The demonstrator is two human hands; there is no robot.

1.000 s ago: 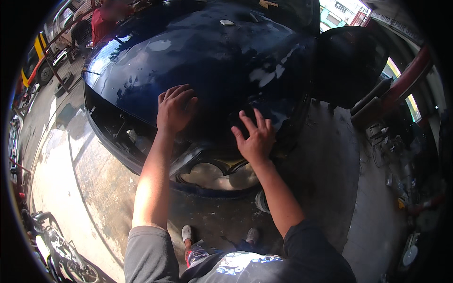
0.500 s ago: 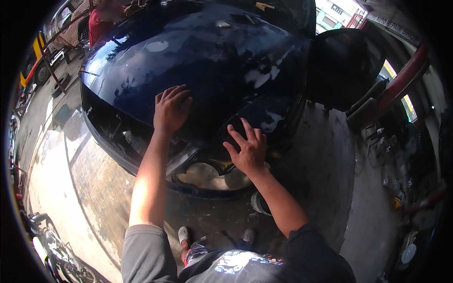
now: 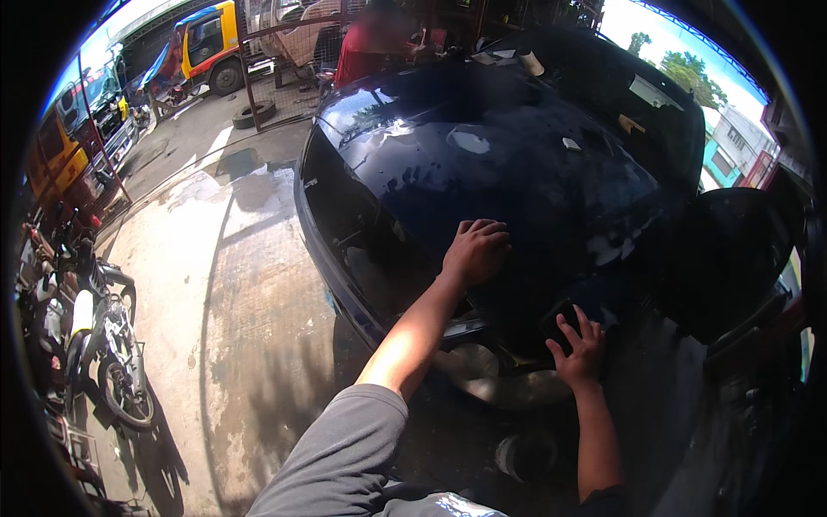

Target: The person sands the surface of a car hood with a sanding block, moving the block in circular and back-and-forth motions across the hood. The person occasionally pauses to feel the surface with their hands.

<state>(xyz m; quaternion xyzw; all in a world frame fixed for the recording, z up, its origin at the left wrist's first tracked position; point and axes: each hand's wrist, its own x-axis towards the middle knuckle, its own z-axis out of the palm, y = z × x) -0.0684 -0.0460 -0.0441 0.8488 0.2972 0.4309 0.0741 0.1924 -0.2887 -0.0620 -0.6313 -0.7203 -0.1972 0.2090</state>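
Note:
A glossy dark blue car hood spreads out in front of me, with pale reflections across it. My left hand rests on its lower middle, fingers apart and slightly bent. Lower and to the right, my right hand is on the hood near its front edge, fingers spread. Neither hand grips anything. A curved, pale metallic panel shows in the car's front end below the hood edge. A small white object lies farther up on the hood.
A motorcycle stands on the sunlit concrete floor at left. Behind are a yellow truck, a loose tire, a mesh fence and a person in red. A black panel juts out at the car's right.
The view has swung left, showing more of the yard and motorcycle, so the car appears farther right. Both hands stay on the hood, the right one having shifted slightly.

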